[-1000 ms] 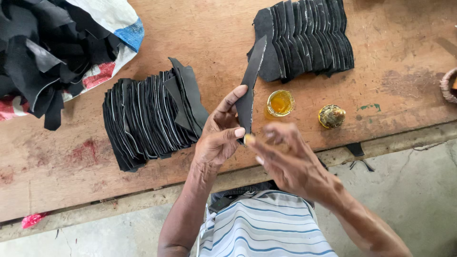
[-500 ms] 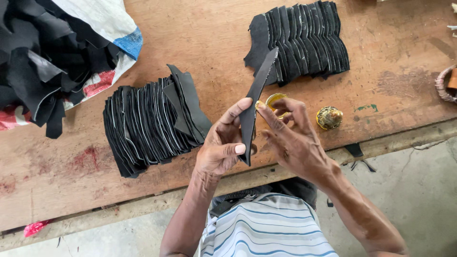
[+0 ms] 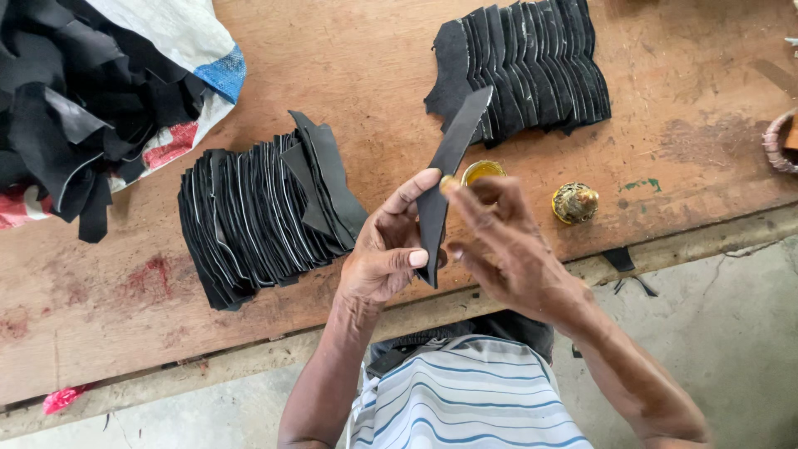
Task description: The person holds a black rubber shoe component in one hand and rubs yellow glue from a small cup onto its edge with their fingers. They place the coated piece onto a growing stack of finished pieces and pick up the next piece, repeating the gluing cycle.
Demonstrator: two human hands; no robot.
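My left hand [image 3: 382, 254] grips a long black leather strip [image 3: 449, 170] that stands upright over the table edge. My right hand [image 3: 499, 245] is beside it, with a fingertip pressed on the strip's upper middle; that fingertip looks yellowish. Just behind the fingers sits a small open tin of yellow glue [image 3: 482, 171], partly hidden by my right hand. A fanned stack of black pieces [image 3: 266, 212] lies left of my hands, and a second fanned stack [image 3: 524, 71] lies at the back right.
A wooden table [image 3: 366, 75] carries a sack with loose black scraps [image 3: 83, 108] at the back left. A round brass-coloured lid [image 3: 574, 203] lies right of the tin. A woven basket edge [image 3: 777, 141] shows at the far right. Concrete floor lies below.
The strip has tilted from leaning left to leaning right. My right hand rose from the strip's lower end to its upper middle, in front of the glue tin.
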